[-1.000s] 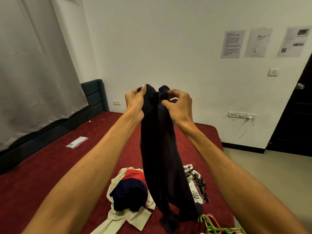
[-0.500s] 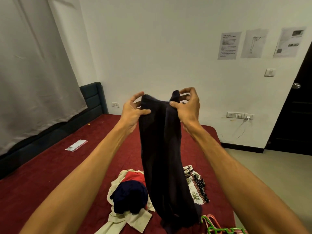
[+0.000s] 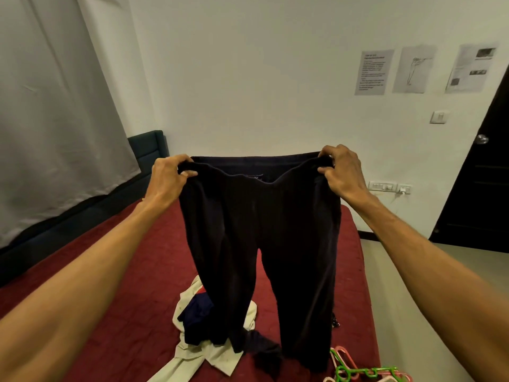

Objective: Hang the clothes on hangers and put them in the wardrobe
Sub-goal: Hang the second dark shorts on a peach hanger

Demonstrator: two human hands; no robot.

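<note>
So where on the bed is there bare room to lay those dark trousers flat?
The wide red stretch of bed left of the clothes pile, toward the headboard, is bare. Another free strip lies beyond the trousers, near the wall. The near right corner is crowded with hangers.

Both bare arms reach forward and upward, elbows slightly bent, forearms converging from the lower corners. The left hand [image 3: 168,176] is curled closed, fingers pinching the left end of the waistband of the dark navy fabric trousers [image 3: 261,244]. The right hand [image 3: 343,170] grips the waistband's right end likewise, knuckles up, level with the left.
</note>
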